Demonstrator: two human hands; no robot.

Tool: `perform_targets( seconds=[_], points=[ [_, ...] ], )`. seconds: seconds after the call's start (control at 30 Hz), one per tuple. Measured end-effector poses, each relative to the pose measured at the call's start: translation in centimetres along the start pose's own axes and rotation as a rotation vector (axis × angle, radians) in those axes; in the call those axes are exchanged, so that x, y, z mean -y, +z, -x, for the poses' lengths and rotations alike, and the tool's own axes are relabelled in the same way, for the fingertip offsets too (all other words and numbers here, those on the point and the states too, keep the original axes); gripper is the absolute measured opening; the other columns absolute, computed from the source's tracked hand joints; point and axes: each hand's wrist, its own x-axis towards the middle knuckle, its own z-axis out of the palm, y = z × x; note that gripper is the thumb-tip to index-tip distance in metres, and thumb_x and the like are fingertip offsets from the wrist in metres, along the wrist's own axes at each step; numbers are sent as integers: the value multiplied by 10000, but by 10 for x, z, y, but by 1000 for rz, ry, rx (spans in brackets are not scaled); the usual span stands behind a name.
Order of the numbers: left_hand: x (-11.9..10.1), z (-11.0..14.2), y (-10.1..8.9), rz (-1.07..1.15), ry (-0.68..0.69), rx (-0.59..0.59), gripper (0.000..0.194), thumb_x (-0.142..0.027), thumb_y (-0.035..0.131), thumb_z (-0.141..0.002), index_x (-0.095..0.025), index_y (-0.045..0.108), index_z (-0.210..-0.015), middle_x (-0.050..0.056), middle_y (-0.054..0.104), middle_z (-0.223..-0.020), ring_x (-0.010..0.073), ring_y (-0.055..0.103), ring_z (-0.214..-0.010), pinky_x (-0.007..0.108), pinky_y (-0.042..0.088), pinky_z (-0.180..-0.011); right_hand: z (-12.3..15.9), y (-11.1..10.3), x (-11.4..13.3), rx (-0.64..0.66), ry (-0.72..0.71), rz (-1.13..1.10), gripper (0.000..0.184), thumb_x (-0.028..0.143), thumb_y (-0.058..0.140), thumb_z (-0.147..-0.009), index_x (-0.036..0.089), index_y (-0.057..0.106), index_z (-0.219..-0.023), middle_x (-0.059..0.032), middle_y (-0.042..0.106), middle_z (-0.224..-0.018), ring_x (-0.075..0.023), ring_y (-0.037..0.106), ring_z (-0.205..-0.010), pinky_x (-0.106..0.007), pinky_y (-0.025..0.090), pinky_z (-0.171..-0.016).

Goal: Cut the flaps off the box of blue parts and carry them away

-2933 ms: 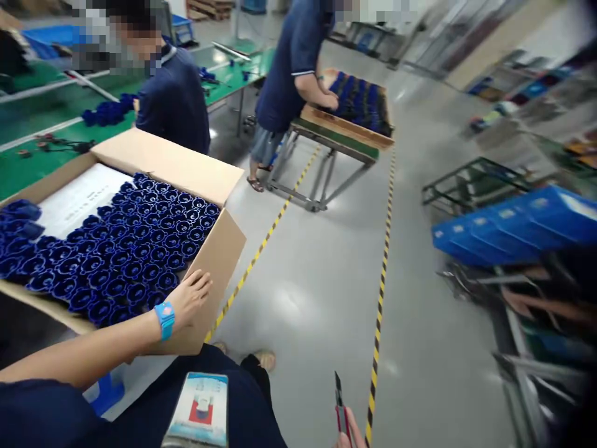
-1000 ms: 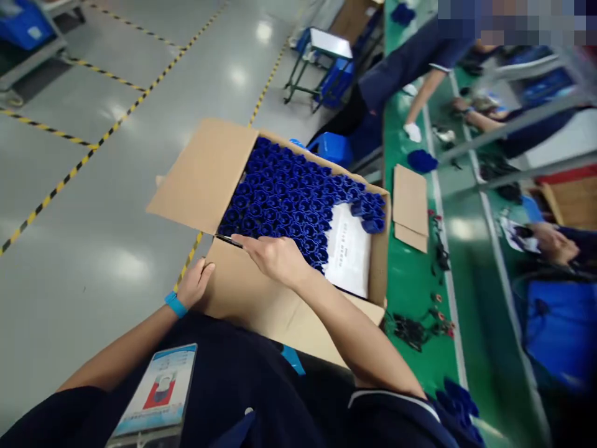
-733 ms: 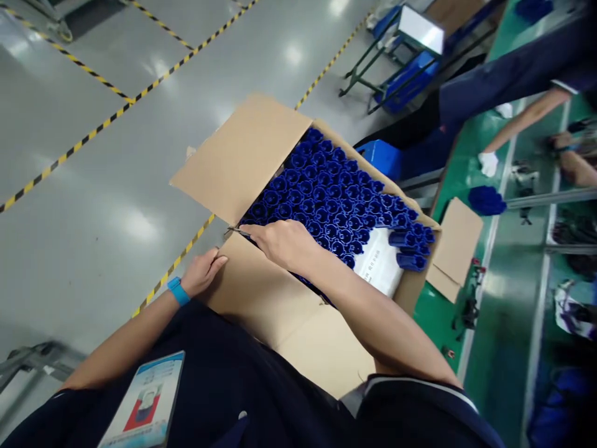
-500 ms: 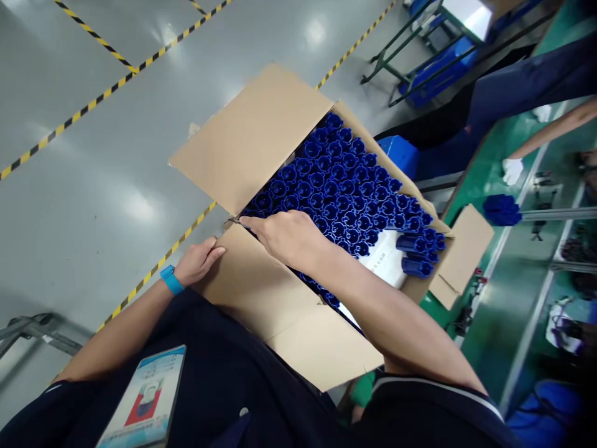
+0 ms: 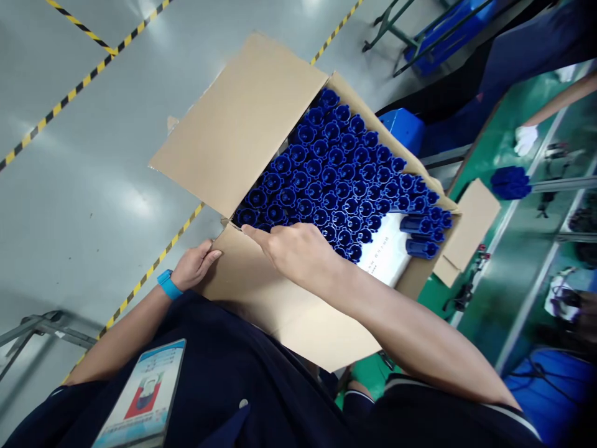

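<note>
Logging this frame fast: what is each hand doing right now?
Left hand: open, fingers resting on the box wall.
Right hand: at the box's near edge by the blue parts; cannot tell whether it holds anything.

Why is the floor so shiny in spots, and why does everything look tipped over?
In the head view, ceiling lights bounce off the glossy grey floor as pale glare patches; the camera is tilted, so the cardboard box and green bench run diagonally; the blue parts and right hand look sharp, while the far right edge is darker and blurrier.
</note>
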Motion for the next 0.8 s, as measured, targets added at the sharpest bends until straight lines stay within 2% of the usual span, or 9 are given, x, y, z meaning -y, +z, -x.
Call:
perform_targets(
  seconds=[0.2,0.43,0.63,0.8],
  points=[
    [1,2,0,-20,2,-6,353,-534,328,-952,-243,310,-753,-33,341,-591,156,379,-541,282,327,-579,40,17,5,20,33,-19,595,99,497,-942,296,450,-1502,-31,648,-770,-158,602,-602,-312,169,-488],
    [-1,1,-5,-100,-9,-36,340,-515,364,-930,-242,312,-734,-30,346,-589,153,362,-540,283,318,-573,74,34,5,39,39,14,609,75,464,-944,272,437,-1519,-58,629,-805,-155,562,-613,-312,200,-511],
    [-5,4,-8,-166,-66,-50,318,-493,383,-911,-245,311,-725,-32,361,-571,156,387,-525,277,333,-571,104,51,-2,96,66,2,627,86,466,-949,267,394,-1546,-47,607,-784,-157,560,-597,-320,159,-498],
    [-7,6,-11,-227,-143,-50,288,-473,404,-905,-237,347,-751,-31,406,-589,149,426,-560,248,322,-586,132,69,-4,145,117,22,652,90,465,-953,310,361,-1558,-35,597,-768,-160,544,-563,-328,137,-501]
  ],
)
